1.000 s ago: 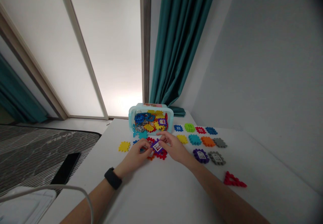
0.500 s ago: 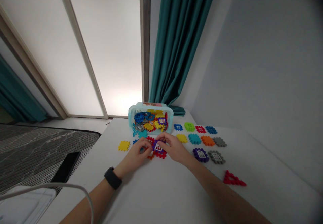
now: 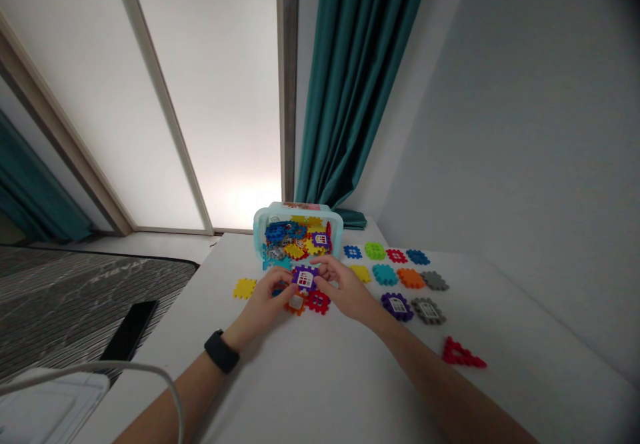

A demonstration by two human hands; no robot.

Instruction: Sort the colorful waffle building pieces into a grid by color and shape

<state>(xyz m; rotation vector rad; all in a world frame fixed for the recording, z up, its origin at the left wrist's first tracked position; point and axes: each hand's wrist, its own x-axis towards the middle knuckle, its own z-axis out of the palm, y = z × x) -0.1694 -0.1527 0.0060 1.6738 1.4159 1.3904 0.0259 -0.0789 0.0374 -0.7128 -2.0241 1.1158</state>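
Observation:
Both my hands are close together over the white table (image 3: pixel 340 377). My left hand (image 3: pixel 263 304) and my right hand (image 3: pixel 345 291) pinch a purple interlocking plastic tile with a white window (image 3: pixel 304 277) between their fingertips. Just below it lie an orange tile with a grey window (image 3: pixel 295 304) and a red tile (image 3: pixel 319 302). A blue tile (image 3: pixel 279 289) is partly hidden by my left fingers, and a yellow tile (image 3: pixel 245 289) lies left of that hand. A black watch (image 3: pixel 221 351) sits on my left wrist.
A tilted clear plastic box (image 3: pixel 298 236) full of mixed tiles stands behind my hands. Several coloured tiles lie in rows to the right, with a red triangular piece (image 3: pixel 463 355) nearer me. The table's left edge drops to a bed holding a black phone (image 3: pixel 129 331).
The purple tile has risen off the red tile and moved toward the box, still between my hands. The orange tile beneath it now shows more fully.

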